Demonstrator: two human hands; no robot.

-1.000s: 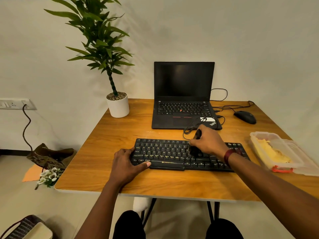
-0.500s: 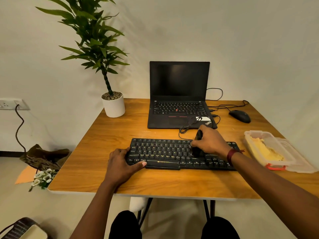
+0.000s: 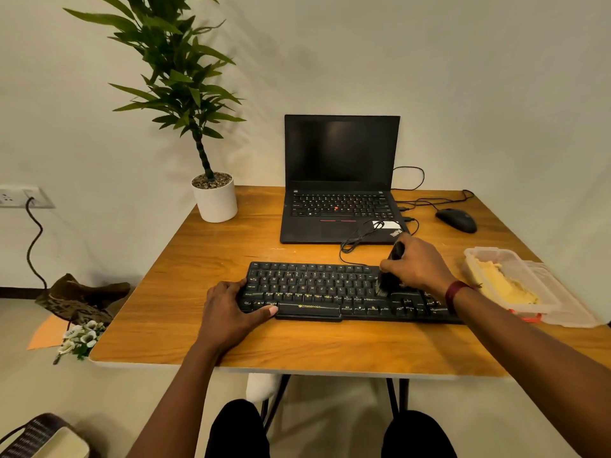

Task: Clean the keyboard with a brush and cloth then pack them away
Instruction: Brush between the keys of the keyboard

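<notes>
Over the right half of the keyboard (image 3: pixel 317 289), the right hand (image 3: pixel 418 269) held the brush (image 3: pixel 384 285). Its fingers were curled round the dark handle, and the bristles pointed down and touched the keys. The handle's top stuck out above the fist, towards the laptop (image 3: pixel 340 193). Left of that grip, the left hand (image 3: pixel 231 312) gripped the keyboard's near left corner, fingers bent over the end keys and thumb lying along the front edge. Just right of the brush hand's wrist, a clear box (image 3: pixel 476 252) stood on the table (image 3: pixel 185 292) with the yellow cloth (image 3: pixel 506 285) inside. Beyond the brush hand sat the open laptop, its screen dark. A mouse (image 3: pixel 457 219) lay further back and right. A plant pot (image 3: pixel 215 201) stood well beyond the left hand.
</notes>
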